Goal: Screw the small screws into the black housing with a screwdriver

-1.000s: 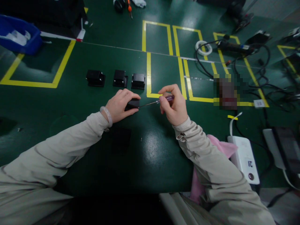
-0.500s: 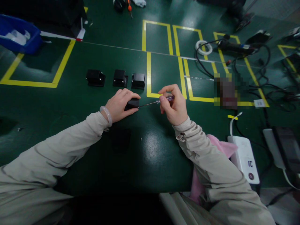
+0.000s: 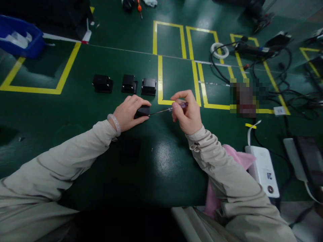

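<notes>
The left hand [image 3: 131,112] pinches a small black block [image 3: 143,111] on the green bench [image 3: 101,178], thumb along the near side and fingers over the far side, so its grip is closed on the block. The right hand [image 3: 187,112] holds a screwdriver [image 3: 179,106] by its purplish clear handle, the grip pinched between thumb and fingers. The shaft slants down to the left, and its tip meets the end of the block, just beside the left thumb.

Beyond the left hand, three black blocks [image 3: 129,84] with shiny screws at their edges stand in a row, apart from one another. On the near side of the hands lie a dark flat piece [image 3: 131,148], hard to make out against the bench, and, to its right, a tiny screw [image 3: 152,149].

Yellow tape [image 3: 160,79] marks out boxes on the bench. At the far left is a blue bin [image 3: 37,43] with white items inside, beside a large black case [image 3: 60,16]. To the right, a white tape roll [image 3: 219,51] lies near tangled black cables [image 3: 287,67]. A white power bank [image 3: 263,171] marked "21" lies beside the right sleeve, touching a pink cloth [image 3: 238,156].
</notes>
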`<state>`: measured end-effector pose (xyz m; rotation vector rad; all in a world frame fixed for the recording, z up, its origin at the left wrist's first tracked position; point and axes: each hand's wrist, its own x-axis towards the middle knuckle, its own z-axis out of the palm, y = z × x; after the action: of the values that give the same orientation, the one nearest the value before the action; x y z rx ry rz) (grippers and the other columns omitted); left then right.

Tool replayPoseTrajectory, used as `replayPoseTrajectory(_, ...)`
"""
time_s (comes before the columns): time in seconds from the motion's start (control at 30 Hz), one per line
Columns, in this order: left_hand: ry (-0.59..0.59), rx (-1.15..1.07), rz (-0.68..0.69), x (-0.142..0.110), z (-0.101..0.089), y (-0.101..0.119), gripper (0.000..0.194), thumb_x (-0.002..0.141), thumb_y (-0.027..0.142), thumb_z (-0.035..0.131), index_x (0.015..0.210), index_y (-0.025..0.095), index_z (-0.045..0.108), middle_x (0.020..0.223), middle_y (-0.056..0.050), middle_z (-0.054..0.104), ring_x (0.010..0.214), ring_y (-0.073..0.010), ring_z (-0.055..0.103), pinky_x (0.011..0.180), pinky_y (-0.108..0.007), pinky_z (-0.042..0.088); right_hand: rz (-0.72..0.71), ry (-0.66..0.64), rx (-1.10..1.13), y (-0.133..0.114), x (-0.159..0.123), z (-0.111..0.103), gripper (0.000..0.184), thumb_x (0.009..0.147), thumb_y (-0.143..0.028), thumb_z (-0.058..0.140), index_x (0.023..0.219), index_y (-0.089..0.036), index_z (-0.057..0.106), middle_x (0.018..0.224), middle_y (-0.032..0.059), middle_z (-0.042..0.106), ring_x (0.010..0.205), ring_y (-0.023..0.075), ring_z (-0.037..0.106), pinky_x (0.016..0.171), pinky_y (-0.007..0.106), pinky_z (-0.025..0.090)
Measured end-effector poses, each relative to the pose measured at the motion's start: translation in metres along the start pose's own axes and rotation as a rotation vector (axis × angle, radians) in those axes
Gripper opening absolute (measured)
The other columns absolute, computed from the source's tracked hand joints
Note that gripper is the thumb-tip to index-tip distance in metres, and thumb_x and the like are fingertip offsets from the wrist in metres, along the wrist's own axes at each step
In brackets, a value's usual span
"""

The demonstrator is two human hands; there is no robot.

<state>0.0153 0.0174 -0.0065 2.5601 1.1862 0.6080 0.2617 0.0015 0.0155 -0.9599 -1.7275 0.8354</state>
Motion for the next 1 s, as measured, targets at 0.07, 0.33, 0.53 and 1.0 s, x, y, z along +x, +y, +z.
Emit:
replayPoseTrajectory(0.07,0.000,0.001,0.003,0.0001,0.0000,0.0000,0.039,0.093,0.037,0.061,0.127,0.018,0.058,0.122,-0.012,0.063,0.111,-0.0300,0.058,0.099,-0.048,0.046,0.008,-0.001,0.003,0.0005,0.0002,0.0001,0.033,0.097,-0.057,0.053,0.102,-0.025,0.049,0.062,-0.0096,0.048,0.041,0.0068,0.047,0.042,0.027,0.036)
replayPoseTrajectory(0.33,0.012,0.008,0.023,-0.0001,-0.0006,0.0002,0.038,0.093,0.036,0.062,0.126,0.017,0.059,0.121,-0.012,0.064,0.111,-0.0299,0.058,0.099,-0.047,0.047,0.032,-0.012,-0.002,-0.0024,-0.0002,0.0005,0.031,0.098,-0.056,0.053,0.094,-0.026,0.049,0.050,-0.0113,0.042,0.038,0.0082,0.045,0.040,0.027,0.033)
replayPoseTrajectory(0.53,0.002,0.002,-0.001,0.0001,-0.0006,0.0008,0.038,0.093,0.037,0.061,0.126,0.018,0.058,0.122,-0.011,0.063,0.112,-0.0294,0.058,0.099,-0.047,0.046,0.010,0.001,-0.016,-0.0014,-0.0004,-0.0001,0.036,0.097,-0.061,0.051,0.101,-0.025,0.049,0.059,-0.0100,0.048,0.040,0.0072,0.046,0.042,0.028,0.036)
replayPoseTrajectory(1.0,0.000,0.005,0.014,0.0002,-0.0013,0.0007,0.038,0.094,0.037,0.061,0.126,0.017,0.059,0.121,-0.012,0.063,0.111,-0.0302,0.058,0.098,-0.047,0.047,0.011,0.004,0.008,-0.0006,-0.0018,0.0004,0.031,0.098,-0.056,0.053,0.097,-0.025,0.050,0.055,-0.0109,0.045,0.039,0.0074,0.046,0.042,0.027,0.035)
